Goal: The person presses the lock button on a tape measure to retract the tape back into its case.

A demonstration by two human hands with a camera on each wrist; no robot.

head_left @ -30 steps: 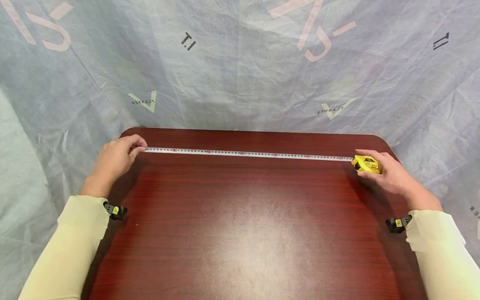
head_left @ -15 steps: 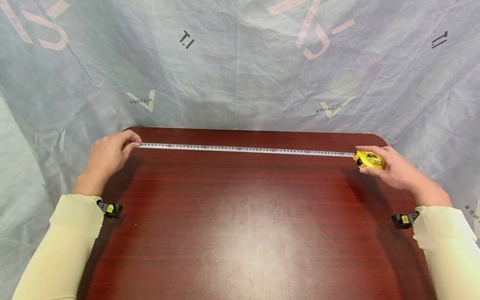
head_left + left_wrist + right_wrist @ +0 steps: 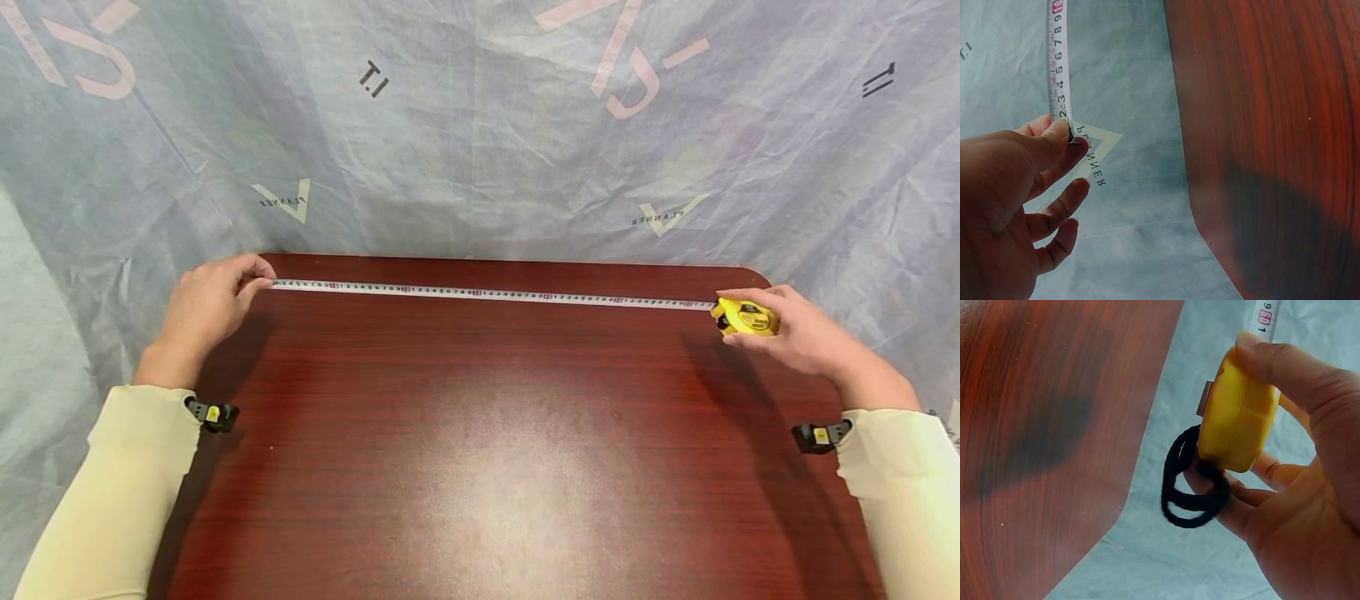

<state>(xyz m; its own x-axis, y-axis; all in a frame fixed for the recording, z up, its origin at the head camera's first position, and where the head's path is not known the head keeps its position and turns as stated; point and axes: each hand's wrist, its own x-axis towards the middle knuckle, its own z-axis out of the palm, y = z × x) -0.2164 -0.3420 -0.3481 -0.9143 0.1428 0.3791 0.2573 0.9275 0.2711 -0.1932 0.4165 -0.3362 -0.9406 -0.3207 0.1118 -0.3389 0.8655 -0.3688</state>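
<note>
A yellow tape measure (image 3: 745, 317) is gripped in my right hand (image 3: 810, 331), thumb on one side and fingers on the other. Its white blade (image 3: 480, 293) stretches straight across to my left hand (image 3: 213, 298), which pinches the end between thumb and finger. In the left wrist view the blade (image 3: 1059, 62) meets the thumb near the 2 mark, while the other fingers are loosely bent. The right wrist view shows the yellow case (image 3: 1238, 412) with a black cord loop (image 3: 1191, 500) hanging from it, and the 60 mark near its mouth. Both hands hover above the table's far part.
The dark red wooden table (image 3: 480, 417) has rounded far corners. Behind it hangs a grey printed cloth (image 3: 465, 125), which also covers the sides. A small black camera (image 3: 217, 417) sits on the left wrist, and another camera (image 3: 817, 436) on the right.
Both hands have risen and moved slightly apart, the left to the left and the right to the right. The blade has lifted with them and a little more of it shows.
</note>
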